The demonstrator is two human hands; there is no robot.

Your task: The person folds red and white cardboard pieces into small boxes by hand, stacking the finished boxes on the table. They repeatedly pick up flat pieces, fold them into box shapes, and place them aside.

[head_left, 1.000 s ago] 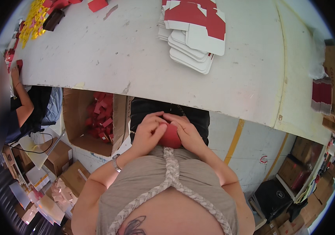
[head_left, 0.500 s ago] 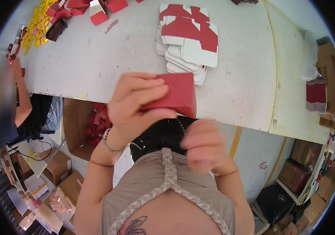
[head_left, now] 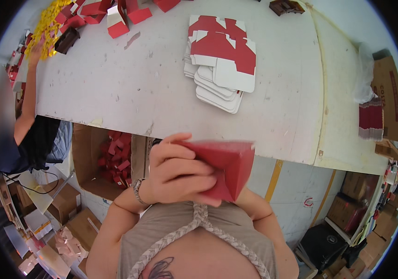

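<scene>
A red cardboard box (head_left: 242,169), partly folded, is tilted close to my chest, just off the table's near edge. Creased red panels slope inward on the side that shows. My left hand (head_left: 180,172) is closed round its left part, fingers across the front. The box hides my right hand; only that forearm shows, coming up behind the box's lower right. Beyond, on the white table (head_left: 129,83), lies a stack of flat red and white box blanks (head_left: 222,51), a short way from my hands.
Folded red boxes (head_left: 96,8) lie at the far left, near yellow wrapped pieces (head_left: 47,32) and a dark brown holder (head_left: 67,40). Another brown holder (head_left: 286,7) is at the back. Below the table, a carton (head_left: 85,158) contains red boxes. At left, a co-worker's arm (head_left: 30,102) reaches over the table.
The red box has come down toward my chest and turned, so its creased side shows. My right hand has moved up behind it. The co-worker's arm has reached farther toward the yellow pieces.
</scene>
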